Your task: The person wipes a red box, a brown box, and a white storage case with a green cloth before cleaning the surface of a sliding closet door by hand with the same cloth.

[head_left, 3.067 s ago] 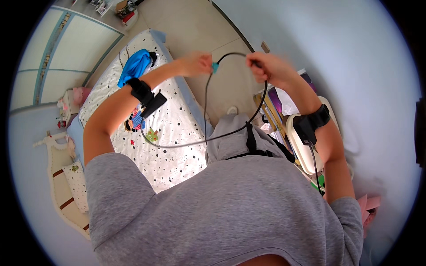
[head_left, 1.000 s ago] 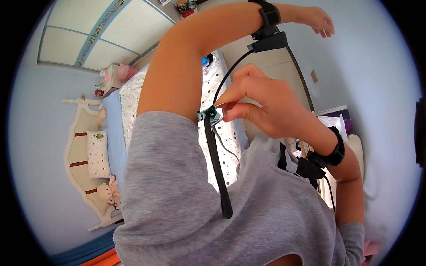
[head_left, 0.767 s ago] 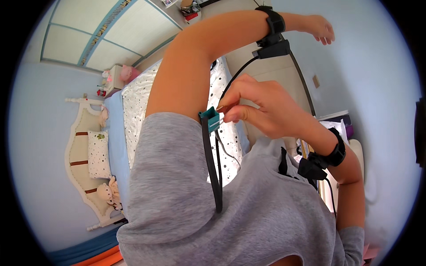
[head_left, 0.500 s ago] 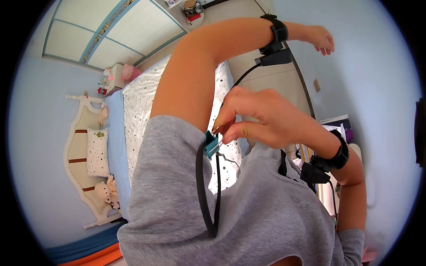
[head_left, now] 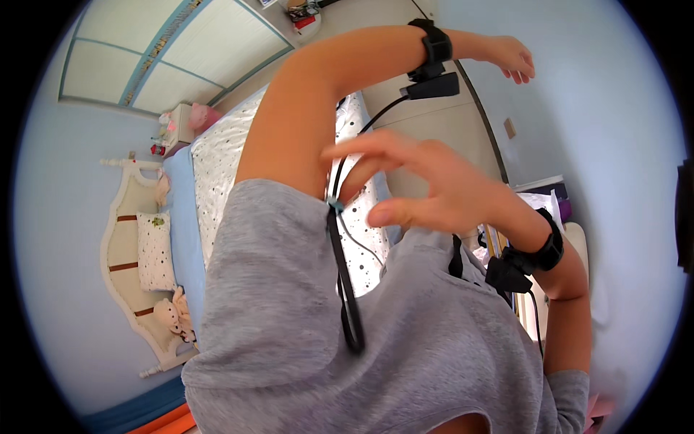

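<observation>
Thumb and fingers of my right hand [head_left: 444, 186] have parted since their pinch on the teal clip [head_left: 335, 205]; they now spread wide beside it, and I can't tell whether one touches. My left hand [head_left: 512, 59] curls loosely, seemingly around nothing. The clip sits at my left sleeve's [head_left: 267, 267] hem, black cable [head_left: 348, 304] looping below. I expect it light but springy, best pinched at its upper end; the cable looks bendy.
</observation>
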Action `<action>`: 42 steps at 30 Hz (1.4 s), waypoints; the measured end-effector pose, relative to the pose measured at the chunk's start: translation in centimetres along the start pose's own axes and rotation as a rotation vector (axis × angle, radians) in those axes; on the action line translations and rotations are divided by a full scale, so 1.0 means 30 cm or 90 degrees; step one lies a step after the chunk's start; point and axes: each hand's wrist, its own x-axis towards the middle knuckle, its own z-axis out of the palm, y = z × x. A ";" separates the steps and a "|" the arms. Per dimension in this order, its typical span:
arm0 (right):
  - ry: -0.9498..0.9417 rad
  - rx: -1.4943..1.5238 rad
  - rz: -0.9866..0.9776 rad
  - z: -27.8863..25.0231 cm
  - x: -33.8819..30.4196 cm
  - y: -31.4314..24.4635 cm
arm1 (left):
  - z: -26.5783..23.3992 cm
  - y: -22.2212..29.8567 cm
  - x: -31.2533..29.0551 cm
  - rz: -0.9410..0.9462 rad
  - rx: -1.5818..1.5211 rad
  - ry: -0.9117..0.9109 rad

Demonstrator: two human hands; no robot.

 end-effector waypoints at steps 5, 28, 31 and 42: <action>0.235 -0.058 0.271 -0.125 -0.254 0.114 | 0.004 -0.086 0.025 0.027 0.014 0.063; 1.143 -0.927 0.948 0.213 -1.612 0.243 | 0.955 -0.365 0.633 0.006 -0.054 0.078; 1.183 -0.802 1.057 0.188 -1.653 0.344 | 1.045 -0.463 0.621 -0.064 0.022 -0.083; 1.115 -1.038 1.053 0.171 -1.640 0.322 | 1.067 -0.357 0.595 -0.075 0.070 0.109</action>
